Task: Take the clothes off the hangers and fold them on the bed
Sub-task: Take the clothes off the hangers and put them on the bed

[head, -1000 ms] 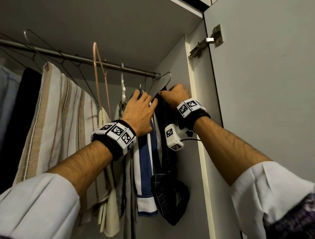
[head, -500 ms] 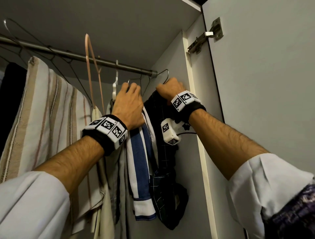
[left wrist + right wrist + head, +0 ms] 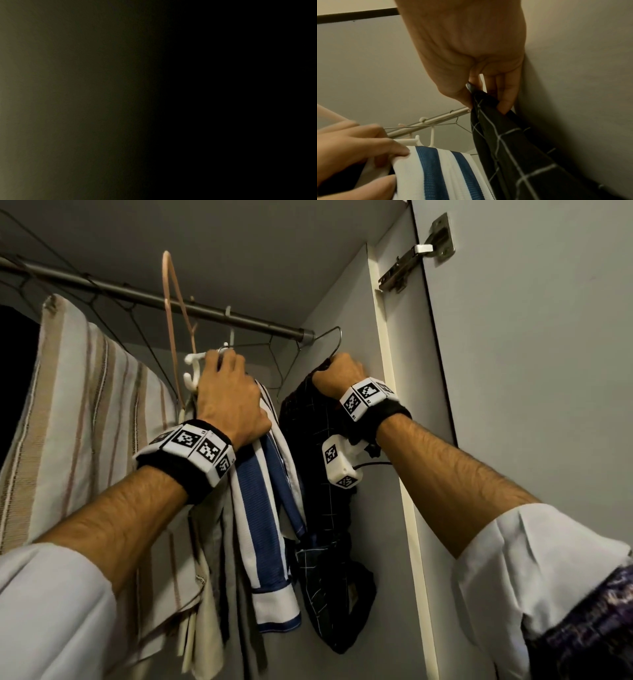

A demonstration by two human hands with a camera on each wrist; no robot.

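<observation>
Right hand (image 3: 337, 374) gripping checked garment (image 3: 315, 446) (dark)

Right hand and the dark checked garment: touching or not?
Touching. In the right wrist view the right hand has its fingers curled round the top of the dark checked garment; the head view agrees.

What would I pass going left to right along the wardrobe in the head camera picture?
Beige striped cloth → pink hanger → left hand on the blue-and-white striped garment → right hand gripping the dark checked garment → door hinge.
</observation>
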